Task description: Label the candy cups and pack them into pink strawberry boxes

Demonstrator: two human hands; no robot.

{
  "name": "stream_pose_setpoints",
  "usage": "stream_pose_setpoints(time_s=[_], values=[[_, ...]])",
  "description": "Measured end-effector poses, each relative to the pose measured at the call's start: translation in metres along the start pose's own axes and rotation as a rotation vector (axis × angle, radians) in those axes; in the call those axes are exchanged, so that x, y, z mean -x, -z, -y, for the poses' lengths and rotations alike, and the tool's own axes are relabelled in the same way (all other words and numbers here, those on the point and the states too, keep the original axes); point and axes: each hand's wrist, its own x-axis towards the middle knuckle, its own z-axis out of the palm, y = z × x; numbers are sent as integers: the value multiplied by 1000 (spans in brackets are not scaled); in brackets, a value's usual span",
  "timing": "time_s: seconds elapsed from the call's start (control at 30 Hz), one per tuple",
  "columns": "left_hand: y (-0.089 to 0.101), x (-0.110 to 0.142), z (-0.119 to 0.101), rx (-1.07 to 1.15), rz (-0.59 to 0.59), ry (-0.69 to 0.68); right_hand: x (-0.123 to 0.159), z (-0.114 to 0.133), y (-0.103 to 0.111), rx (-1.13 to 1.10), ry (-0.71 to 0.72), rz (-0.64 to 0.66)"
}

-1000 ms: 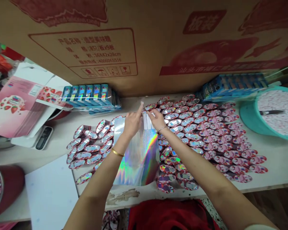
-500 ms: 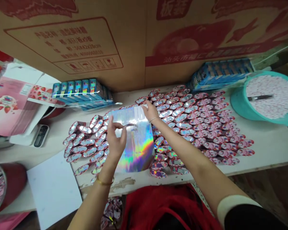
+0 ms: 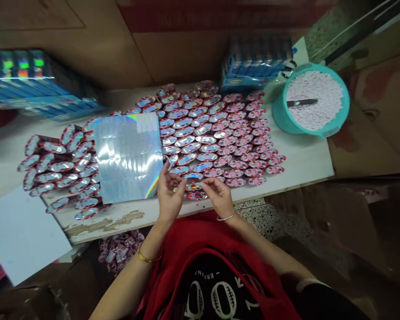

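Observation:
My left hand (image 3: pixel 171 191) and my right hand (image 3: pixel 220 195) are at the table's front edge, fingers closed at opposite ends of a small shiny packet (image 3: pixel 194 186). Something small and dark shows by my left index fingertip; I cannot make out what it is. Around the hands, small packets (image 3: pixel 184 132) stand upright in tight rows, their silvery oval tops facing up. Farther right, the packets (image 3: pixel 248 140) show pink in their tops. To the left of my hands, a silver iridescent sheet (image 3: pixel 128 155) lies flat over part of the rows.
A turquoise tub (image 3: pixel 280 118) of pale bits with a dark handle stands at the right. Blue boxes (image 3: pixel 258 62) and more blue boxes (image 3: pixel 53 89) line the back before a large carton (image 3: pixel 180 58). A white board (image 3: pixel 23 235) juts over the left front edge.
The view has shifted right. Both hands have left the silver sheet, which now lies flat on the packets, and have come together at a small packet near the front edge.

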Motion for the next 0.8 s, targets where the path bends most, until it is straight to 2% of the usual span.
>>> stream_pose_setpoints(time_s=[0.17, 0.3, 0.37, 0.47, 0.67, 0.8], values=[[-59, 42, 23, 13, 32, 83, 3, -22, 65, 44, 6, -43], [-86, 49, 35, -48, 0, 84, -12, -38, 90, 37, -9, 27], [-93, 49, 41, -85, -19, 72, -19, -47, 94, 52, -18, 50], [-97, 48, 48, -153, -52, 46, -30, -58, 97, 156, 43, 41], [-100, 46, 59, -450, -86, -41, -41, -66, 99, 677, 254, -16], [-104, 44, 67, -612, -103, -32, -44, -68, 100, 914, 370, 2]])
